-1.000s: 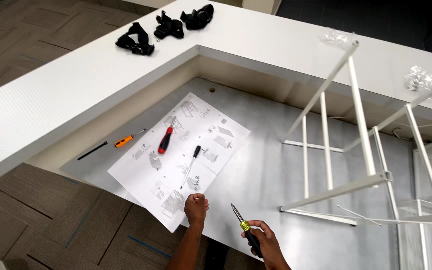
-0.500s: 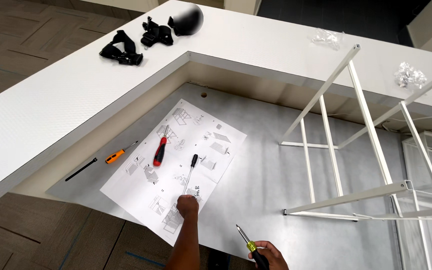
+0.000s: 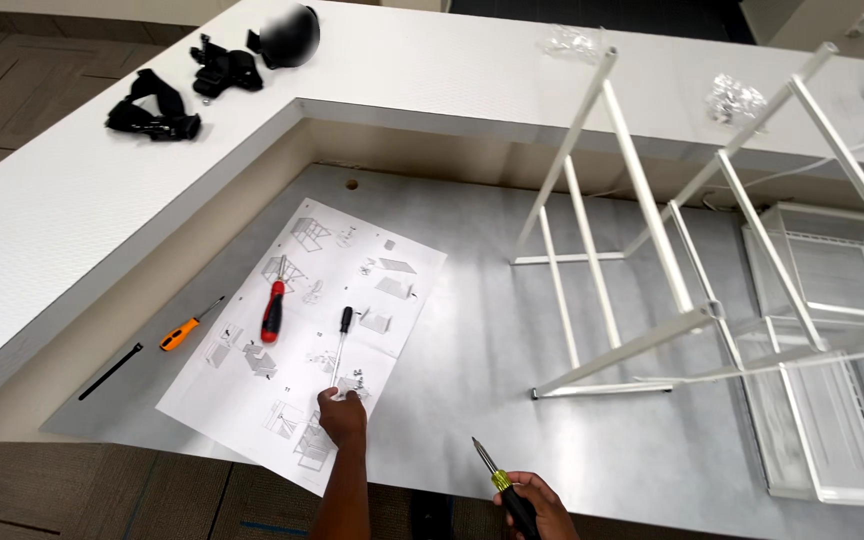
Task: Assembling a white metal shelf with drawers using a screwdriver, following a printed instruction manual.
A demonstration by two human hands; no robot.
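My left hand [image 3: 342, 417] rests on the near part of a white instruction sheet [image 3: 302, 340], fingers bent around small screws by the tip of a thin black-handled screwdriver [image 3: 340, 345] lying on the sheet. My right hand [image 3: 537, 507] holds a screwdriver with a yellow and black handle [image 3: 502, 485], its tip pointing up and left. A red-handled screwdriver [image 3: 273, 308] also lies on the sheet. All of this sits on a grey metal surface [image 3: 472, 340].
A white wire rack frame [image 3: 652, 250] stands tilted at the right, with a wire shelf [image 3: 832, 350] beside it. An orange screwdriver [image 3: 187, 327] and a black hex key [image 3: 110, 371] lie left of the sheet. Black straps [image 3: 152, 110] and plastic bags [image 3: 734, 97] lie on the white counter [image 3: 62, 230].
The view has tilted so both hands sit lower in frame. My right hand has drawn the yellow-handled screwdriver closer to me. My left hand stays on the sheet.
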